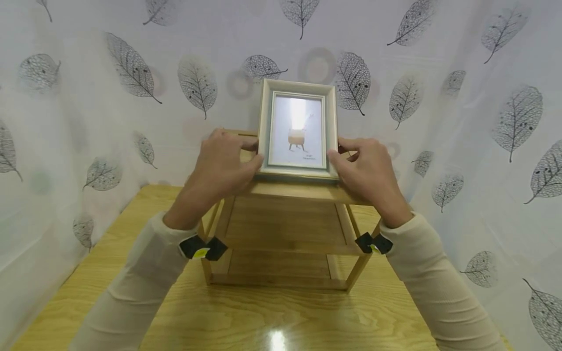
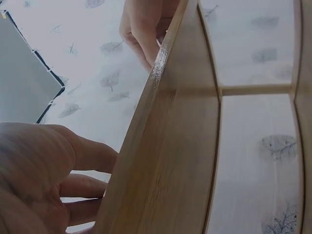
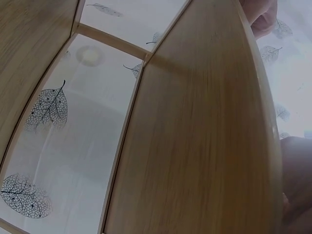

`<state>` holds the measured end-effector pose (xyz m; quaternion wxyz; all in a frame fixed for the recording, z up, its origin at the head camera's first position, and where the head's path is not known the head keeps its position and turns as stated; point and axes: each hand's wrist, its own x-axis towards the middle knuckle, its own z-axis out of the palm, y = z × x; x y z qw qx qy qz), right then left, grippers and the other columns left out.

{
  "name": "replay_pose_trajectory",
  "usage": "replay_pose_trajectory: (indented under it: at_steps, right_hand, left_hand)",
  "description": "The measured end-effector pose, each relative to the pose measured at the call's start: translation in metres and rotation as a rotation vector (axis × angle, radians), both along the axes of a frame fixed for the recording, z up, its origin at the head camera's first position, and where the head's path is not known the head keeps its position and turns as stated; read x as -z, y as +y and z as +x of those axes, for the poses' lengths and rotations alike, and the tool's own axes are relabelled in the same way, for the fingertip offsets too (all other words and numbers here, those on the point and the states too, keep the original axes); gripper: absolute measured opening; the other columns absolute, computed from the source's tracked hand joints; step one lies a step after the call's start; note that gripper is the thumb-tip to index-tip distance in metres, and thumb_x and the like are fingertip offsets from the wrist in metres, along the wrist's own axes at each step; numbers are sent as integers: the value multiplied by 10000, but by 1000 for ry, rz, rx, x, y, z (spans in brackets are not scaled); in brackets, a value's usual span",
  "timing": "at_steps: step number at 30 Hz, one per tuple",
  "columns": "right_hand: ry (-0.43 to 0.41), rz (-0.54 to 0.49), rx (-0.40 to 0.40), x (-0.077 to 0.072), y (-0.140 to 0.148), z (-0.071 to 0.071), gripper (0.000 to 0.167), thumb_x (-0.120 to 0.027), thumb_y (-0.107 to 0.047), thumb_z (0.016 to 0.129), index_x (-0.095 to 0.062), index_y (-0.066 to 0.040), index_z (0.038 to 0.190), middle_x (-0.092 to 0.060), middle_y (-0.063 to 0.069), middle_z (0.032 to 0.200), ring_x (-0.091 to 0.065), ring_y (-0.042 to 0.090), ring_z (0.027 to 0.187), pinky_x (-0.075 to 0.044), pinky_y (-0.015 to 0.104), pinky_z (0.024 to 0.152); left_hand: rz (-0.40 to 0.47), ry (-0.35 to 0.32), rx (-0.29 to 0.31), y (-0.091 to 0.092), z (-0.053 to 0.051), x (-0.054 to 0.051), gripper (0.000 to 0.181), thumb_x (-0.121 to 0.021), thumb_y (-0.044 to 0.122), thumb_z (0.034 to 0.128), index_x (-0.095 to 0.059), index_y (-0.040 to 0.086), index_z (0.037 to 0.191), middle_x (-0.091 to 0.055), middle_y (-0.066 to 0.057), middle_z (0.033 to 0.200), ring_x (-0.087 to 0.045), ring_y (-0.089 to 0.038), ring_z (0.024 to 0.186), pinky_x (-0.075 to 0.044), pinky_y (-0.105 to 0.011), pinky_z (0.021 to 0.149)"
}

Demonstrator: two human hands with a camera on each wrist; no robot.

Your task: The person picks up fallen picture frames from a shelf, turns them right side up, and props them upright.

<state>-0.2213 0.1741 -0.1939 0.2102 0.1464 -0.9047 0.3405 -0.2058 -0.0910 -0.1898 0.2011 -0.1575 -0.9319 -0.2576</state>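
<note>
A pale picture frame (image 1: 330, 127) leans back at the top of a wooden shelf rack (image 1: 303, 191). Its print shows a small legged stool or pot, with glare above. My left hand (image 1: 224, 163) grips the frame's lower left side, thumb at the front. On the lower right side, my right hand (image 1: 369, 163) pinches it the same way. The left wrist view shows my left hand (image 2: 39, 175) beside the rack's top board (image 2: 156, 146), which hides the picture frame. Only part of my right hand (image 3: 297, 180) shows past the board in the right wrist view.
The rack has lower boards (image 1: 285, 219) under the top one and stands on a yellowish wood-grain table (image 1: 237, 317). White curtains (image 1: 246, 29) printed with grey leaves hang behind and on both sides.
</note>
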Motion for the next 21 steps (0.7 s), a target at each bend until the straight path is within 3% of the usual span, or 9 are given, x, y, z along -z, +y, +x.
replay_pose_trajectory:
  at_steps: [3, 12, 18, 21]
  right_hand:
    - [6, -26, 16, 1, -1, 0, 406, -659, -269, 955, -673, -46, 1295, -734, 96, 1177, -729, 229, 827, -550, 266, 595]
    - [100, -67, 17, 3, 0, 0, 374, -701, -221, 925, -695, -63, 1263, -764, 110, 1049, -750, 247, 836, -557, 195, 637]
    - [137, -48, 38, 1, -3, 2, 278, -702, -210, 922, -764, -33, 1128, -771, 101, 968, -747, 241, 811, -592, 370, 745]
    - [136, -46, 39, 0, -3, 3, 243, -707, -217, 926, -740, -9, 1048, -762, 119, 963, -741, 254, 822, -575, 395, 781]
  left_hand:
    - [25, 13, 0, 0, 0, 0, 358, -663, 204, 915, -723, 60, 1238, -721, -118, 1207, -531, -406, 1175, -360, -586, 1055]
    - [112, 61, 24, 2, 3, 1, 290, -711, 151, 885, -760, 78, 1160, -740, -97, 1159, -554, -364, 1178, -342, -563, 1092]
    - [120, 81, 2, 4, 3, 1, 290, -734, 171, 873, -765, 89, 1149, -743, -91, 1149, -564, -356, 1181, -318, -594, 1109]
    - [125, 94, -6, 4, 4, 1, 297, -739, 178, 865, -766, 97, 1150, -745, -87, 1144, -564, -351, 1173, -318, -591, 1109]
